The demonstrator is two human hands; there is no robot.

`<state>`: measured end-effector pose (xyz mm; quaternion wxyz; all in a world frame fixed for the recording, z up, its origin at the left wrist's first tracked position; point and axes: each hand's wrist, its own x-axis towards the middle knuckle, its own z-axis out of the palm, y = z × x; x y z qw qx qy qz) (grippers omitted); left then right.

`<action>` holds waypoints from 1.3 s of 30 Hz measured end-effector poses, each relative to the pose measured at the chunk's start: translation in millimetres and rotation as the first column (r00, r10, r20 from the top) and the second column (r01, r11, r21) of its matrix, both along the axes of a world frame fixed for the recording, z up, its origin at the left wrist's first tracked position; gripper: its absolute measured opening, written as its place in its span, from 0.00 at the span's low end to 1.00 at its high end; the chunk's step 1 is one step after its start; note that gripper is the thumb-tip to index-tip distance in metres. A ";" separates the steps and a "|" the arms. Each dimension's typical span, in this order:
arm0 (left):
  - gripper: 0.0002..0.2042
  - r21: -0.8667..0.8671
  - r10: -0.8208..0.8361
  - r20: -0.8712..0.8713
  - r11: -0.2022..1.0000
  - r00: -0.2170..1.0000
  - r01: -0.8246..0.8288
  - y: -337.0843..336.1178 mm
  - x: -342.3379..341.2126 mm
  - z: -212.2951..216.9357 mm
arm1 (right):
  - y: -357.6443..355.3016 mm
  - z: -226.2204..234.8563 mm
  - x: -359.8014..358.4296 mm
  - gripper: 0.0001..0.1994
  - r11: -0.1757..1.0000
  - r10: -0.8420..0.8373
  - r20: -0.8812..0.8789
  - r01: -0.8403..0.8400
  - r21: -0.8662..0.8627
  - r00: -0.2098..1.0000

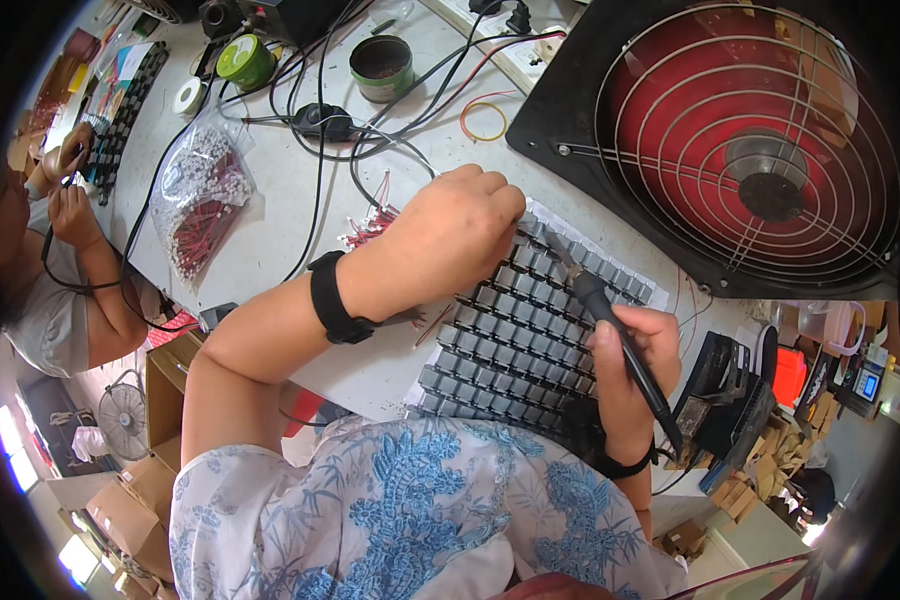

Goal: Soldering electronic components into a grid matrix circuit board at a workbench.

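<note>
A tray of several small grey block-shaped components (530,330) lies on the white table in front of me. My left hand (448,240) rests on its far left part, fingers curled down onto the blocks, with a black band on the wrist. My right hand (630,365) grips a black soldering iron (610,320) like a pen. The iron's tip points up-left toward the blocks just below my left fingertips. A bunch of short red wires (370,225) lies by my left hand; whether the fingers pinch one is hidden.
A large red fan in a black frame (760,150) stands at the right. A clear bag of red wires (202,200), a green tape roll (244,62), a dark round tin (381,67) and black cables lie beyond. Another person (60,250) works at the left. A soldering stand (730,395) sits by my right hand.
</note>
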<state>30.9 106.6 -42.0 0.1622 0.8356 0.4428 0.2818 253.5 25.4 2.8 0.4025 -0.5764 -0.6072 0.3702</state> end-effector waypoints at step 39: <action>0.04 -0.018 -0.007 -0.034 1.000 0.999 0.007 -0.9 -17.9 5.2 | 3.8 -4.5 -9.3 0.10 0.996 0.086 0.050 -0.086 -0.006 0.995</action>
